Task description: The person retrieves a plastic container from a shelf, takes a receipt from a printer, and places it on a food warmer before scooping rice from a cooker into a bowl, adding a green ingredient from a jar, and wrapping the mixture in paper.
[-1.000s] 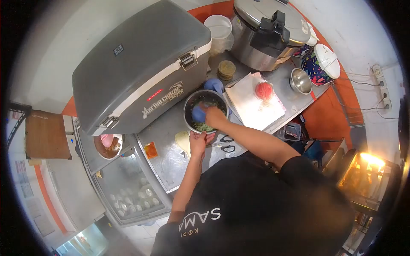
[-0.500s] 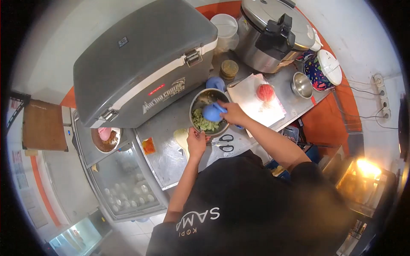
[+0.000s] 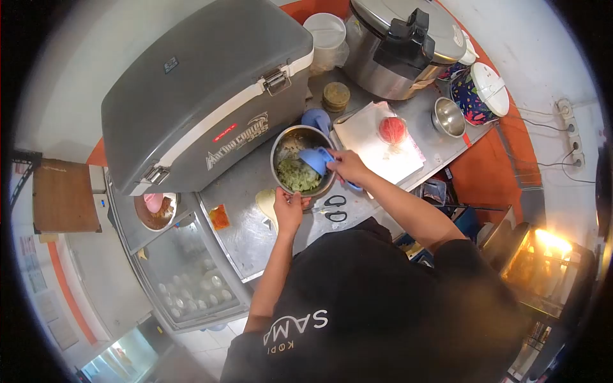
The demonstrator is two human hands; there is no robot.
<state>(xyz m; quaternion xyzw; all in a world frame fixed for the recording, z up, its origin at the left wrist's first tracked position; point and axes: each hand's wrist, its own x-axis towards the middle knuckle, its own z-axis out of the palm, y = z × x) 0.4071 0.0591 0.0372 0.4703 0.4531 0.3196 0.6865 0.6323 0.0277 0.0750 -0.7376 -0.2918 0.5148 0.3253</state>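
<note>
A metal bowl [image 3: 287, 142] holds a chopped green food [image 3: 295, 177]. Its near rim is pinched between the thumb and fingers of my left hand [image 3: 289, 209]. My right hand [image 3: 348, 168] is closed around the handle of a blue plastic scoop [image 3: 312, 161]. The scoop's head is down inside the bowl, tilted against the green food. Close to my left hand lie black-handled scissors [image 3: 336, 215] and a pale, cream-coloured flat utensil [image 3: 266, 203]. Another blue rounded object [image 3: 317, 119] sits just behind the bowl, partly covered by it.
A large grey cooler box [image 3: 211, 89] stands behind the bowl on the left. A big steel rice cooker [image 3: 383, 70] and a jar [image 3: 336, 96] are at the back. To the right are paper sheets [image 3: 364, 143] with a red ball-shaped bundle [image 3: 392, 130] and a small steel bowl [image 3: 449, 117].
The blue scoop has turned in my right hand, from rounded back upward to tipped on its side over the green food. My left hand keeps its hold. The whole view has shifted slightly.
</note>
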